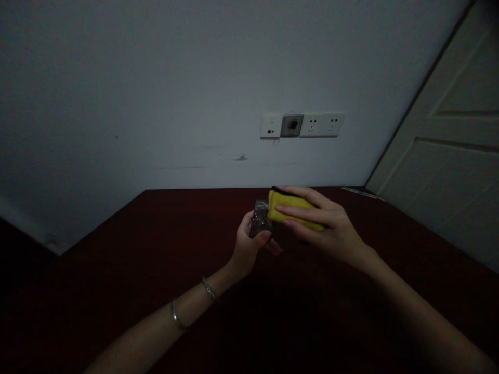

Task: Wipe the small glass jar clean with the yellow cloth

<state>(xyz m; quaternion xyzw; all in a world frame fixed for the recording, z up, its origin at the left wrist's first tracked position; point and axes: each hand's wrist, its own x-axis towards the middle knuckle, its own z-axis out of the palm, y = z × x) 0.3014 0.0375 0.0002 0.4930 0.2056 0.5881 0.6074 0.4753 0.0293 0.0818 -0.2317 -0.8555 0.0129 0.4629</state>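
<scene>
My left hand (249, 240) is closed around a small dark, shiny object with a clear upper part (260, 219); its exact kind is too dim to tell. The thumb lies across its front and the fingers pass behind it. My right hand (331, 221) grips a folded yellow cloth (292, 208) with a black edge, thumb and fingers on its sides. The cloth's left end is against or just beside the object's upper right side. Both hands are above the dark red table.
The dark red table (187, 218) meets a pale wall (175, 93). A row of wall sockets (322, 124) includes one grey panel (291, 125). A panelled door (448, 150) stands at right. A flat strip (360, 193) lies near the table's back right corner.
</scene>
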